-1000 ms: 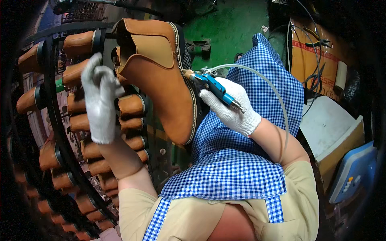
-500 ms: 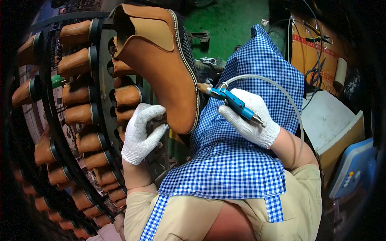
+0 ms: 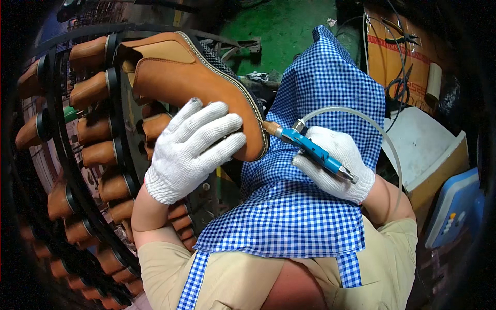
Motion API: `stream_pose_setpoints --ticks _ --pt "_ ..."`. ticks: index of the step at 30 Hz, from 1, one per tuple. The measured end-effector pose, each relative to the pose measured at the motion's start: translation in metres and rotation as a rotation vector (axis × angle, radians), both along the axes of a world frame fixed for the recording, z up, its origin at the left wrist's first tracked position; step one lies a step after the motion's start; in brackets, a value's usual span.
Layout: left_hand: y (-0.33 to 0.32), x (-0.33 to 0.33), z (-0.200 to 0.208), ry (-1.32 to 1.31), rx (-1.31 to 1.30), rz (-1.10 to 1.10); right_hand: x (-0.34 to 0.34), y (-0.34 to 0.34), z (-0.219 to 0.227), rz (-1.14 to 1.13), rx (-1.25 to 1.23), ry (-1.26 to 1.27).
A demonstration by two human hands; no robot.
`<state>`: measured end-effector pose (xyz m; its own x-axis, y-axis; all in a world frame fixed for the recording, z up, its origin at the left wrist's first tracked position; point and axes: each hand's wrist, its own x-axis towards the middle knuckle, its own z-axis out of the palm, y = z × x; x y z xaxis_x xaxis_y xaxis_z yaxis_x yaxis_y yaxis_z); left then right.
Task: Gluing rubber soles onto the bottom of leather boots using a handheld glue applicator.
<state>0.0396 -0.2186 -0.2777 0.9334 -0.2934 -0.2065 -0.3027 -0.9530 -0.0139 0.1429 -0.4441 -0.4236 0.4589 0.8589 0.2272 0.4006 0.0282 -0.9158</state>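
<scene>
A brown leather boot (image 3: 196, 77) with a tan side panel, a stitched welt and a black ridged sole lies with its toe toward me and to the right. Across the toe rests my left hand (image 3: 196, 142) in a white knitted glove, its fingers stretched and spread on the leather; the thumb is not clearly visible. My right hand (image 3: 338, 160), also gloved, is closed around a slim blue applicator gun (image 3: 310, 147) with a tan nozzle tip. That tip sits at the welt by the toe. From the gun a clear hose (image 3: 361, 114) arcs back to the right.
A rack (image 3: 62, 139) of brown boots fills the left side. On the right are a cardboard box (image 3: 400, 67) with pliers and black cable on it, an open white-lined box (image 3: 423, 150) and a blue panel (image 3: 454, 206). A blue checked apron (image 3: 289, 206) covers my lap.
The boot has turned, its shaft swinging left and its toe shifting right. My left hand has gone from curled beside the toe to spread over it. The gun has moved slightly right and toward me.
</scene>
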Motion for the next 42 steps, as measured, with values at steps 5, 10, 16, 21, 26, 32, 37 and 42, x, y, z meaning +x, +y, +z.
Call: stream_pose_setpoints --ticks 5,10,16,21,26,32,37,42 --pt "0.0 0.02 -0.004 0.057 -0.032 -0.015 0.001 -0.013 -0.004 -0.019 0.013 0.012" --pt "-0.008 0.032 -0.003 0.043 -0.03 0.043 0.001 -0.021 -0.004 -0.082 0.028 0.004" --pt "-0.015 0.042 -0.004 -0.022 -0.044 0.121 0.004 -0.021 -0.004 -0.17 0.071 -0.004" --pt "-0.018 0.053 -0.004 -0.047 -0.047 0.17 0.005 -0.018 -0.004 -0.24 0.095 0.054" --pt "-0.015 0.064 -0.011 -0.105 -0.016 0.231 0.011 -0.008 -0.001 -0.275 0.097 0.148" --pt "-0.01 0.087 -0.011 -0.14 0.115 0.27 0.014 0.02 -0.006 -0.32 0.098 0.432" --pt "0.005 0.113 -0.009 -0.073 0.293 0.399 0.028 0.058 -0.012 -0.349 0.198 0.406" --pt "0.039 0.133 -0.002 0.046 0.341 0.469 0.035 0.094 -0.014 -0.356 0.262 0.409"
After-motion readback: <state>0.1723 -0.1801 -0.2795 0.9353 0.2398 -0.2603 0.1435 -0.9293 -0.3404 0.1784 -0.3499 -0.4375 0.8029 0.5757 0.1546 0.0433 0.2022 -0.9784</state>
